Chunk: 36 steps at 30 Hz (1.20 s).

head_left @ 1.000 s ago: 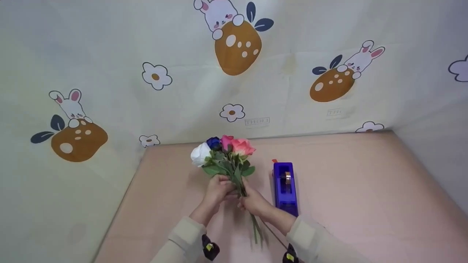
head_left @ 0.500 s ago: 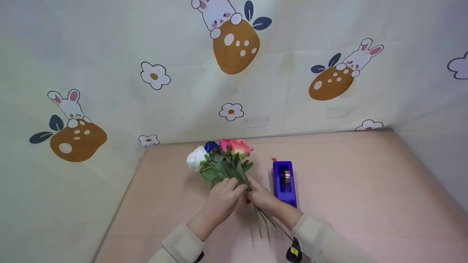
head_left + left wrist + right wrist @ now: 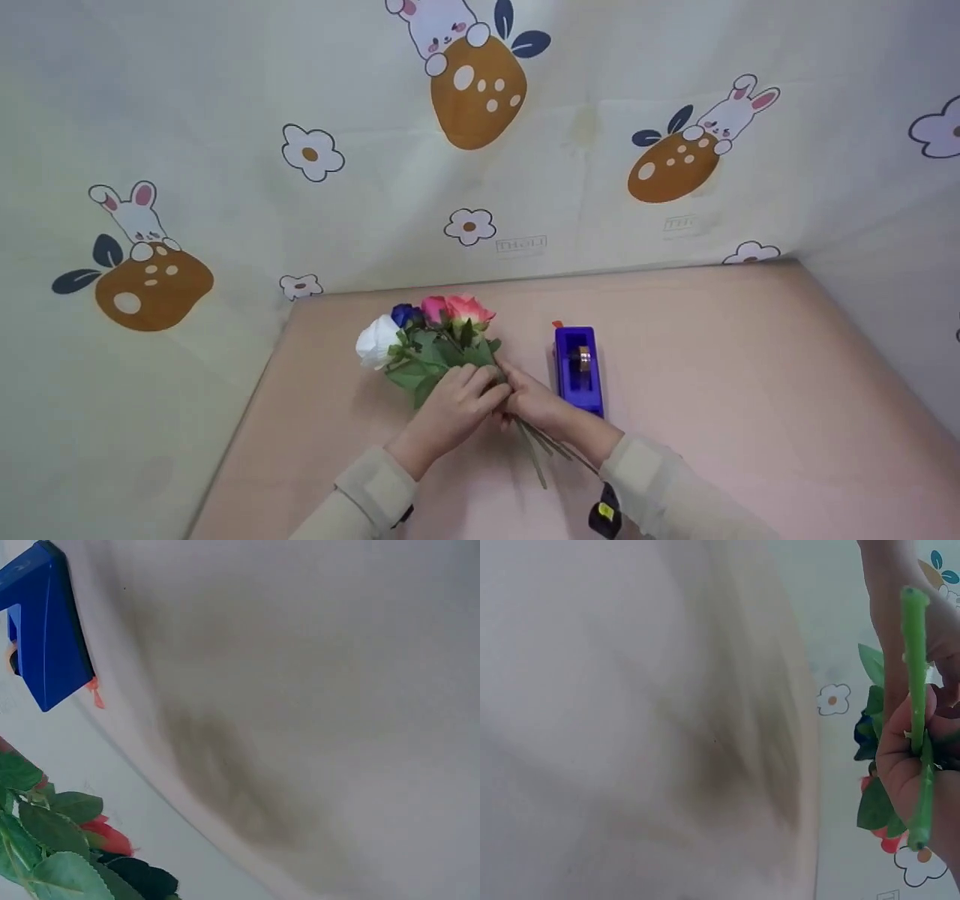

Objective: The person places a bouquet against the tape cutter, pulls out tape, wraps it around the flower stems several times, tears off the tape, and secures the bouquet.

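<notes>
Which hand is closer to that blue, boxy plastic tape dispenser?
The right hand: it is just left of the tape dispenser, beside its near end. The left hand is farther left, beyond the right.

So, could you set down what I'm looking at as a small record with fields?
Blooms: round white bloom, dark blue bloom, magenta bloom, ruffled coral-pink bloom
Right hand: grips slim green stems
Left hand: fingers curled by broad green leaves; exact hold hidden
Tool: boxy blue tape dispenser, right of the blooms
Surface: smooth pale pink tabletop
Backdrop: pale cloth-like sheet with cartoon print
</notes>
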Available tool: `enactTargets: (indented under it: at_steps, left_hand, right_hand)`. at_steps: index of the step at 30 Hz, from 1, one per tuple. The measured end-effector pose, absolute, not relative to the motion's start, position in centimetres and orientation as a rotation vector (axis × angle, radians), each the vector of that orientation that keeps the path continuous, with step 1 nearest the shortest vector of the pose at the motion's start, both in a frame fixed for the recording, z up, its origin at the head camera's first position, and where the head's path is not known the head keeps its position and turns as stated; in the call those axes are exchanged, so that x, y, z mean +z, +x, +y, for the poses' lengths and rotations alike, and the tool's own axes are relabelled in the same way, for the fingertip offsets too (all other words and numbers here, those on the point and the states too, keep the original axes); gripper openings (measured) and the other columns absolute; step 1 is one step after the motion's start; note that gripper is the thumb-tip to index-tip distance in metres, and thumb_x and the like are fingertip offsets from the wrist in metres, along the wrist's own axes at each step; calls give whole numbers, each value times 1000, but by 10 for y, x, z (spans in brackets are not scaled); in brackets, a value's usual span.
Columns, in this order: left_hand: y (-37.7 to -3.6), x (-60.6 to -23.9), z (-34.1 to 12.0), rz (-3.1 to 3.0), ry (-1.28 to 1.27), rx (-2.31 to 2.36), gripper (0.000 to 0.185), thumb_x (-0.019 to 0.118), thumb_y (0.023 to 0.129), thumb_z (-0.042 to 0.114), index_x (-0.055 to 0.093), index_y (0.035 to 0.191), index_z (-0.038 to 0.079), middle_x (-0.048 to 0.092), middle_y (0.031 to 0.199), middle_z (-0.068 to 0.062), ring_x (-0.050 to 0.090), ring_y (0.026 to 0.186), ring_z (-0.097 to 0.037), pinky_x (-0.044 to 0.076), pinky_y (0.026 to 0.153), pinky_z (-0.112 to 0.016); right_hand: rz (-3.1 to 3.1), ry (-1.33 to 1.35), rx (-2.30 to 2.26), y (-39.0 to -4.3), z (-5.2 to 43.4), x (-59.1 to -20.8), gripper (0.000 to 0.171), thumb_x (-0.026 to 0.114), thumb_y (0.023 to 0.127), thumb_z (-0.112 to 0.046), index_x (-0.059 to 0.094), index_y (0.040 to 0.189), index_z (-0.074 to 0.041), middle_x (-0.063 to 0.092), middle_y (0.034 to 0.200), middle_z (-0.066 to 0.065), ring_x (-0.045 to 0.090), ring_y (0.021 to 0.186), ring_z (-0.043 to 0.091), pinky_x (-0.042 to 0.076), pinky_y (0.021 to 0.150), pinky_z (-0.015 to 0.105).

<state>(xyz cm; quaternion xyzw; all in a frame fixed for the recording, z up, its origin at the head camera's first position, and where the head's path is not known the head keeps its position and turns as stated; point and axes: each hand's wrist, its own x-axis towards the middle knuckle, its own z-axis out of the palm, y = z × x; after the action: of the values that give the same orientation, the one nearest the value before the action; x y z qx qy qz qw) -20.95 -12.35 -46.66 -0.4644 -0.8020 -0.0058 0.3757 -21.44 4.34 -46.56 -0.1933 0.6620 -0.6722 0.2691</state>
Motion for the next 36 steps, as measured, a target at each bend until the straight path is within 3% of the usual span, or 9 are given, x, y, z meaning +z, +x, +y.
enactTargets:
  at_steps: [4, 7, 15, 20, 24, 28, 31, 33, 36]
  left_hand:
    - [-209, -465, -124, -2072, -1228, 23, 25, 70, 76, 11, 60, 98, 18, 55, 99, 0, 44, 74, -14, 37, 62, -23]
    - [-209, -462, -123, -2061, -1248, 51, 22, 71, 76, 13, 60, 95, 19, 55, 98, 0, 43, 73, -14, 35, 62, -23]
    - [-210, -457, -121, -1968, -1281, 264, 7, 63, 81, 17, 62, 87, 20, 60, 90, 6, 48, 79, -13, 35, 71, -25]
    - [-211, -454, -121, -1953, -1296, 299, 7, 65, 79, 16, 62, 84, 20, 65, 86, 7, 52, 86, -14, 37, 80, -28]
    - [-211, -452, -120, -1968, -1296, 260, 9, 69, 76, 15, 62, 80, 19, 65, 77, 6, 53, 80, -15, 38, 80, -29]
    - [-210, -454, -121, -1999, -1280, 274, 7, 69, 77, 15, 62, 77, 18, 64, 68, 5, 50, 73, -15, 37, 79, -30]
    - [-208, -455, -123, -2051, -1242, 335, 7, 70, 77, 17, 63, 77, 18, 62, 63, 5, 48, 71, -15, 38, 80, -31]
    - [-207, -455, -124, -2093, -1213, 390, 8, 71, 76, 18, 64, 76, 18, 59, 60, 5, 46, 71, -16, 38, 82, -32]
    - [-206, -455, -125, -2157, -1161, 473, 7, 71, 77, 19, 65, 73, 20, 57, 57, 5, 45, 71, -16, 37, 84, -34]
  right_hand:
    - [1785, -520, -1764, -214, 46, -466, 81, 38, 84, 8, -8, 147, -14, 53, 76, 6, 48, 59, 13, 45, 57, 25]
    - [1768, -549, -1740, -214, 49, -469, 82, 37, 84, 9, -9, 147, -18, 53, 82, 6, 48, 60, 12, 44, 56, 24]
    - [1718, -657, -1694, -216, 53, -473, 80, 36, 84, 11, -8, 147, -13, 52, 80, 4, 51, 62, 9, 46, 55, 23]
    - [1617, -687, -1729, -216, 55, -475, 79, 40, 90, 8, -11, 146, -16, 56, 98, 7, 59, 67, 10, 52, 66, 28]
    - [1639, -675, -1703, -216, 55, -472, 76, 40, 92, 5, -9, 147, -15, 60, 99, 13, 62, 71, 13, 52, 76, 38]
    - [1865, -631, -1547, -212, 51, -466, 66, 40, 94, 0, 2, 147, -5, 65, 88, 21, 64, 67, 16, 53, 76, 36]
    - [2129, -613, -1340, -207, 47, -461, 47, 41, 96, -8, 28, 140, 2, 65, 82, 21, 63, 58, 19, 53, 61, 30]
    - [2307, -615, -1174, -204, 43, -460, 33, 42, 97, -14, 49, 122, 5, 65, 77, 19, 60, 52, 19, 49, 52, 26]
    - [2518, -639, -953, -200, 41, -461, 27, 42, 97, -18, 61, 96, 1, 64, 76, 11, 53, 54, 13, 43, 49, 23]
